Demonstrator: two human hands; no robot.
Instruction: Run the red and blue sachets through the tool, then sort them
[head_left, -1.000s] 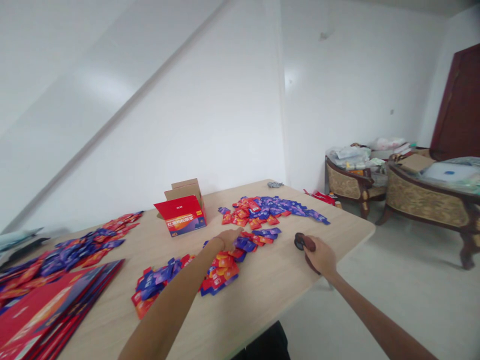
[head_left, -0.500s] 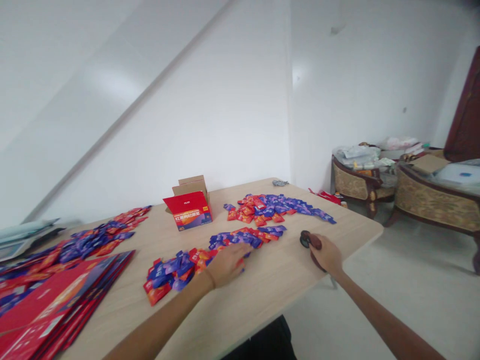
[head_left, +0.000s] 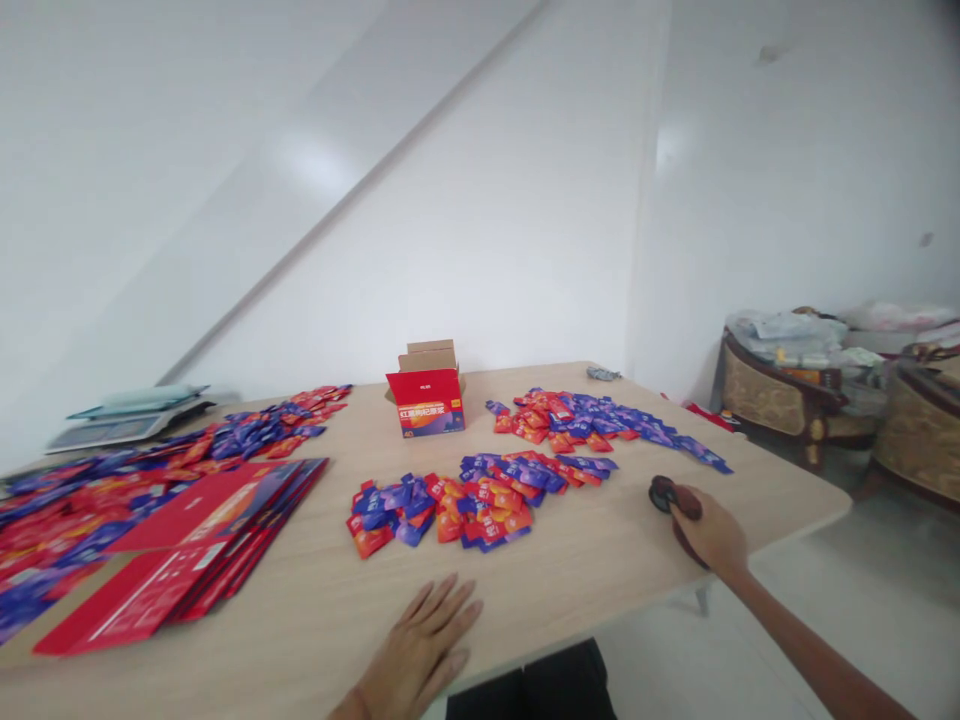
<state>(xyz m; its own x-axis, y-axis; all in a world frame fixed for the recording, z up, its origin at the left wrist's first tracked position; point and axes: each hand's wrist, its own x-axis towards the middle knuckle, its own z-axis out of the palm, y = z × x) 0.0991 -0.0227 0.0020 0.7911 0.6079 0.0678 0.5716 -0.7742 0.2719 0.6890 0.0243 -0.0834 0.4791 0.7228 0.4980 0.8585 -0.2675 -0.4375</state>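
My left hand [head_left: 424,645] lies flat on the table near its front edge, fingers stretched out, holding nothing. A cluster of red and purple sachets [head_left: 495,505] is just beyond its fingertips, apart from them. My right hand [head_left: 712,535] is closed round a dark brown and black object with rounded ends [head_left: 686,502] at the table's right edge; its exact kind is unclear. A longer row of sachets [head_left: 585,415] spreads farther back. Behind the near cluster stands a red printed carton [head_left: 431,405] with its flaps up.
Flattened red cartons [head_left: 187,540] lie stacked at the left on the wooden table [head_left: 300,620], beside a big heap of sachets [head_left: 240,440]. A scale-like device [head_left: 127,425] stands at the back left. Upholstered armchairs [head_left: 772,400] loaded with bags are off to the right.
My left hand has left the near sachets and come down flat on the table closer to me. My right hand keeps its hold. The view has turned left.
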